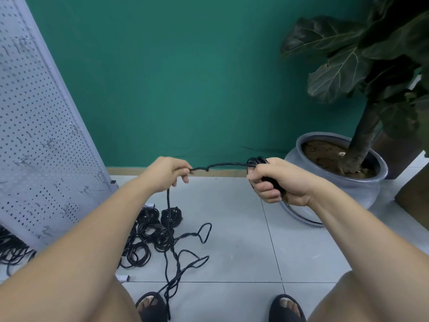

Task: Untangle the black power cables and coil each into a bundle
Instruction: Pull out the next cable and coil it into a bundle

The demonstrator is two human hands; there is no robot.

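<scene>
the right hand (276, 182) is curled tight round a small coil (256, 161) of black cable (222, 165), with a few loops showing above the knuckles. from the coil a taut stretch of the cable runs level to the left hand (167, 174), which pinches it between thumb and bent fingers; a small kink sits on the stretch close to that hand. below the left hand the cable hangs down to the floor tiles (232, 228), where it lies in loose twisted loops and trails off between two black sandals (151, 305).

just left of the hanging length, partly behind the left forearm, several coiled bundles (148, 231) of black cable lie together on the tiles, with a white connector (123, 278) near them. a grey perforated panel (39, 135) leans at the far left, and a dark heap of cables (11, 249) shows at its foot. a green wall (185, 77) closes the back.

to the right, close behind the right hand, stands a round grey pot (362, 182). it holds brown soil (325, 154) and the trunk (362, 140) of a plant with broad dark leaves (336, 73).
</scene>
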